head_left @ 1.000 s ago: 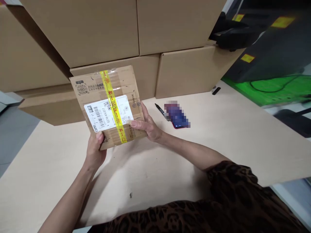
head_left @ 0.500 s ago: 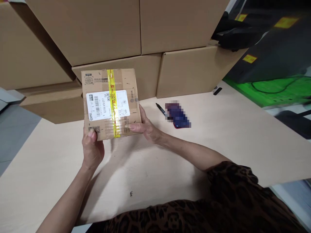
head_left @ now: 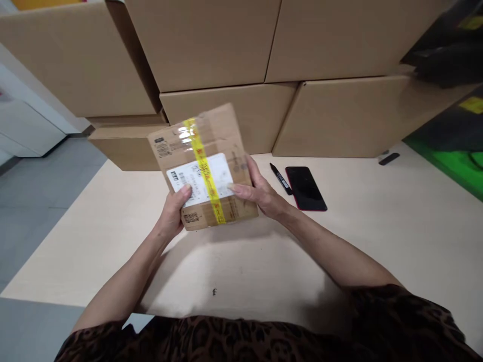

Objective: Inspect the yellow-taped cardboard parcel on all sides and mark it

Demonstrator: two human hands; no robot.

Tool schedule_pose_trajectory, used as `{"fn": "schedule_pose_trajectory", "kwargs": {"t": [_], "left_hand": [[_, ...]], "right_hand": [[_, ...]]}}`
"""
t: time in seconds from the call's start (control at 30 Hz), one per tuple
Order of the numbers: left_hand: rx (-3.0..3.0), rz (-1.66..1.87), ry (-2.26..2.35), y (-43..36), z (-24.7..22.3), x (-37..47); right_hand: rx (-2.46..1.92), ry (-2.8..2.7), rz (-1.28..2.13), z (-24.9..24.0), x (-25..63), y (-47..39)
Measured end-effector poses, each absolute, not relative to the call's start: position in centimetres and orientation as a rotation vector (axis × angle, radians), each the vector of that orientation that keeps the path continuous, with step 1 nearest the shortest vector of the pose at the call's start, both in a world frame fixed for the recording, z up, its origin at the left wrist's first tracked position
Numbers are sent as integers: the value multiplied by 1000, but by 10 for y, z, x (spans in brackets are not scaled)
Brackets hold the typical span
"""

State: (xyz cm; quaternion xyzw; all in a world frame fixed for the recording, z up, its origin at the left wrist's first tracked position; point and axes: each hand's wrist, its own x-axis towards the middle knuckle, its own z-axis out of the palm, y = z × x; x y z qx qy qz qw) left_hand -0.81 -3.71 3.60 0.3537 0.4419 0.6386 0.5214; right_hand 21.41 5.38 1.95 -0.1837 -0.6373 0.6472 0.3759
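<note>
Between my two hands, a small cardboard box is held up above the table. A strip of yellow tape with red print runs down its face and crosses a white shipping label. My left hand grips the lower left side, its thumb on the label. Gripping the right side is my right hand, with the thumb pressed flat near the label's right end. The other fingers of both hands are mostly hidden by the box, which is tilted in the view.
Large cardboard boxes are stacked along the back of the pale table. Right of my right hand lie a black marker pen and a dark phone with a red edge. A small black object lies farther right.
The small box has turned in my hands and now leans in the view. My left hand has shifted higher on its side, the thumb moving onto the label. The camera view has swung left.
</note>
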Motion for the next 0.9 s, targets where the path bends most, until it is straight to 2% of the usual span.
{"fn": "schedule_pose_trajectory", "kwargs": {"t": [0.13, 0.33, 0.6, 0.9], "left_hand": [[915, 1436, 1030, -39, 34, -11], [808, 1621, 1016, -37, 39, -19], [992, 1410, 951, -42, 34, -16], [934, 1738, 856, -44, 41, -10]], "right_hand": [[-544, -1429, 1706, 19, 206, 47], [-452, -1538, 1851, 23, 206, 43], [-559, -1527, 1579, 32, 214, 38], [-471, -1609, 1701, 48, 220, 32]]}}
